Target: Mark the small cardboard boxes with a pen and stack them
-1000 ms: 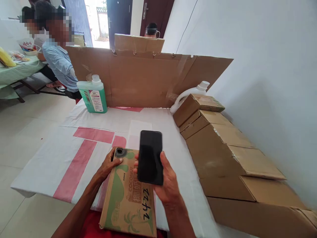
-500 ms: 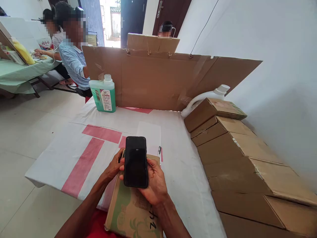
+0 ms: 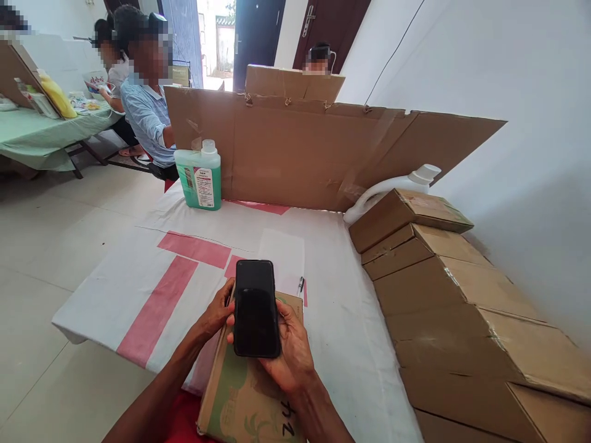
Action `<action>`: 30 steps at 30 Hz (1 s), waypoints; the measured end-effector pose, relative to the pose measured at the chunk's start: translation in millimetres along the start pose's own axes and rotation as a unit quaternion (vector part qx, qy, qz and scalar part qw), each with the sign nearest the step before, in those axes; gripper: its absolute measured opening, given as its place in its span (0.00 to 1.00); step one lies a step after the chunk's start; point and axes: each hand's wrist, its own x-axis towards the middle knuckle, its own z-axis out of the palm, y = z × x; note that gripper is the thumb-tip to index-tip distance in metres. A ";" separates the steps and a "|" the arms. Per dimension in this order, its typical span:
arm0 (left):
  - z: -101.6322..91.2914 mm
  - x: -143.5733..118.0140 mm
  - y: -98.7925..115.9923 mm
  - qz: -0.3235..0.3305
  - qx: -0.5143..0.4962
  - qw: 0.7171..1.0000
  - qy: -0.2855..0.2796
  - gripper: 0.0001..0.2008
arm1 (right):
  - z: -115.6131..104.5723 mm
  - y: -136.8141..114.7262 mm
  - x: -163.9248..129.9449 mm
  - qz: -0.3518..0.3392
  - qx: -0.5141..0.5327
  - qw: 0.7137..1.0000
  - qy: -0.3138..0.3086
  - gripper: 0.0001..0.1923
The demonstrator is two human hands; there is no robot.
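A black smartphone [image 3: 256, 314], its screen dark, lies face up in my right hand [image 3: 294, 347]. My right thumb runs along the phone's right edge, and fingertips of that hand show at its left edge. My left hand [image 3: 216, 314] is curled at the upper left edge of a cardboard box [image 3: 244, 400], its thumb close to the phone; the phone hides some of its fingers. Below the phone, the box shows green palm printing and black handwritten marks. A pen [image 3: 301, 285] lies just beyond the box's right corner, beside a white sheet [image 3: 281, 246].
A white-covered table [image 3: 111, 289] carries red strips. Toward the back stand a bottle of green liquid [image 3: 203, 181] and a cardboard partition [image 3: 286, 151]. Stacked cardboard boxes [image 3: 429, 301] line the right, with a white jug [image 3: 392, 187] behind. Other people sit beyond.
The view has shifted slightly, so the surroundings sit a little further right and lower. Both hands keep their hold, and the phone's screen stays dark.
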 end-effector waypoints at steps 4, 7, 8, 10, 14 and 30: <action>-1.5 0.8 -1.9 0.008 0.005 1.000 -0.017 0.35 | -2.1 -2.0 0.0 0.006 -0.003 1.000 -0.016 0.22; -2.4 1.2 -4.8 0.011 0.005 1.000 -0.025 0.37 | -3.2 -0.7 0.1 0.007 0.004 1.000 -0.015 0.20; -2.7 1.2 -5.9 0.011 0.006 1.000 -0.026 0.37 | -3.4 -0.1 0.1 0.008 0.005 1.000 -0.011 0.20; -3.4 0.8 -7.9 0.010 0.008 1.000 -0.027 0.37 | -3.7 0.5 -0.5 0.009 0.006 1.000 -0.006 0.20; -4.9 0.0 -10.2 0.004 0.018 1.000 -0.026 0.35 | -3.4 -1.6 -2.9 -0.006 0.002 1.000 -0.010 0.21; -3.1 0.5 -1.2 -0.023 0.034 0.998 -0.039 0.26 | -11.0 -10.6 -27.5 -0.085 0.023 0.996 0.003 0.26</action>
